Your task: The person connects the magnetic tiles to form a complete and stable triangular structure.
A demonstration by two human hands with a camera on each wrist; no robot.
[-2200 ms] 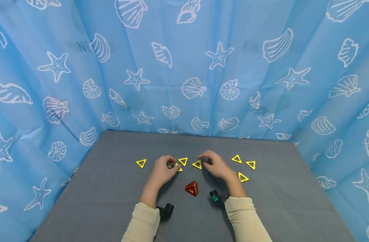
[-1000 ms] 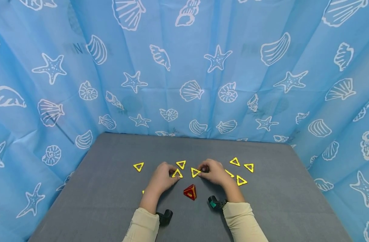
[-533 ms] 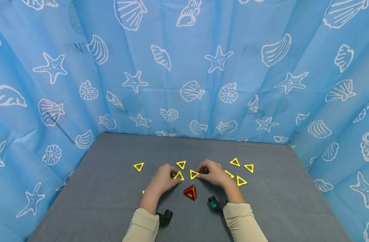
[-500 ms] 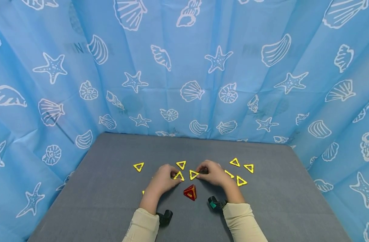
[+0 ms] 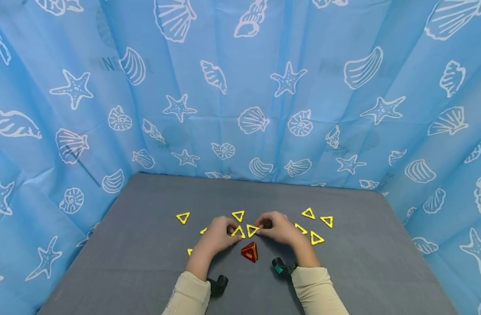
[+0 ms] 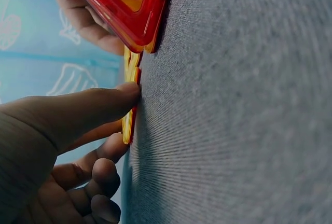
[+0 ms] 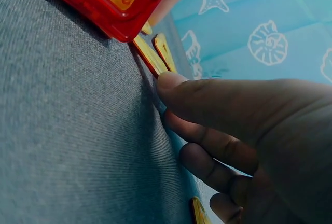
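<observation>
My left hand point(image 5: 218, 235) pinches a yellow triangular magnetic tile point(image 5: 239, 232) between thumb and fingers, low over the grey table. Facing it, my right hand point(image 5: 277, 227) pinches a second yellow triangular tile point(image 5: 251, 230). The two tiles lie nearly flat, close together with their corners almost meeting. Just in front of them sits a small red pyramid point(image 5: 250, 252) built from triangular tiles; its translucent red side point(image 6: 142, 24) shows large in the left wrist view. In the right wrist view, my thumb point(image 7: 174, 83) presses the end of the yellow tile point(image 7: 149, 58).
Another yellow triangle point(image 5: 238, 215) lies just behind the held tiles. Several more are spread to the right, such as one triangle point(image 5: 316, 238), and to the left, such as another triangle point(image 5: 183, 217). A blue shell-print curtain point(image 5: 256, 87) hangs behind the table point(image 5: 145, 271).
Both hands have taken hold of a yellow tile each and drawn them toward each other, slightly nearer the red pyramid. The left tile moved right and the right tile moved left.
</observation>
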